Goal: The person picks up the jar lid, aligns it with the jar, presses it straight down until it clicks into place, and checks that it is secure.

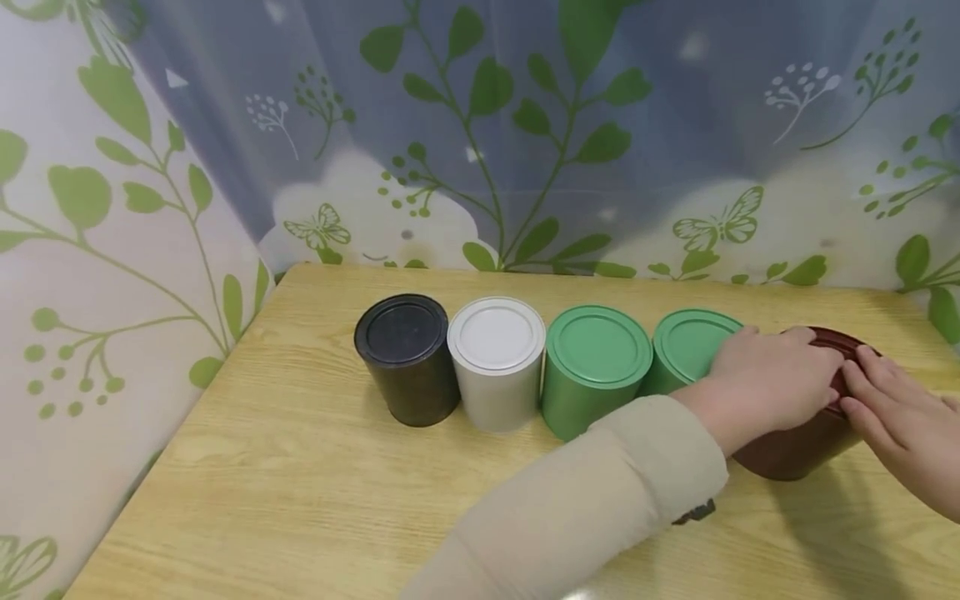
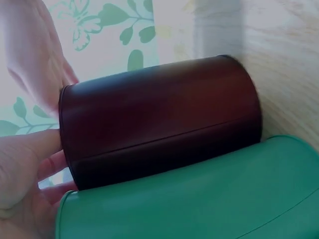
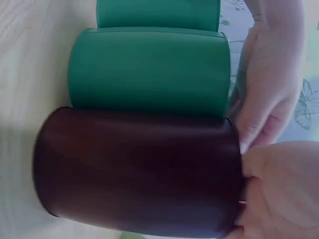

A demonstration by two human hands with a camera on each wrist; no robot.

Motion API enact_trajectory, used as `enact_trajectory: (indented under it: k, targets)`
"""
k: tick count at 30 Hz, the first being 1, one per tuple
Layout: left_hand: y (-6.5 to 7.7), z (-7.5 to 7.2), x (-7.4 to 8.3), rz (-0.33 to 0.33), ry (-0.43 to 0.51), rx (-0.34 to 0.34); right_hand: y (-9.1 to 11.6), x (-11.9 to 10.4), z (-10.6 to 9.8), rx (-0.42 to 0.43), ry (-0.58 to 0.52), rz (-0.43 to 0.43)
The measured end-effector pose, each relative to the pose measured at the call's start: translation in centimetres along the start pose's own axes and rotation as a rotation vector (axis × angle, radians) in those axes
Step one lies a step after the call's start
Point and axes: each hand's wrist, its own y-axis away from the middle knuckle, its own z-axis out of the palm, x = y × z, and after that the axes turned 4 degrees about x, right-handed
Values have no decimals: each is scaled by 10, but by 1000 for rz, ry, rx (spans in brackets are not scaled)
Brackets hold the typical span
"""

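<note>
A dark brown round can with a matching lid stands at the right end of a row of cans. My left hand reaches over it from the left, fingers on the lid and partly covering it. From the right, my right hand lays its fingers on the lid, close to the left fingertips. In the left wrist view the brown can lies alongside a green can. The right wrist view shows both hands at the brown can's lid end.
Left of the brown can stand two green lidded cans, a white one and a black one, set close together on the wood-grain table. A leaf-patterned curtain hangs behind the table and another patterned cloth at left.
</note>
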Motion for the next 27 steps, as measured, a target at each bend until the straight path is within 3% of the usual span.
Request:
enact_trajectory:
  k: [4,10,17,21,27]
  targets:
    - [0,12,2,2,-13,28,0,-9,2,-42,37,70]
    - [2,27,2,27,-17,84,3,-14,7,4,1,110]
    - [22,30,-2,100,-33,117,4,-13,11,51,-60,130]
    - [38,35,-7,107,-38,135,8,-20,14,91,-74,101]
    - [62,46,-20,152,-66,209,20,-42,22,131,-78,-44]
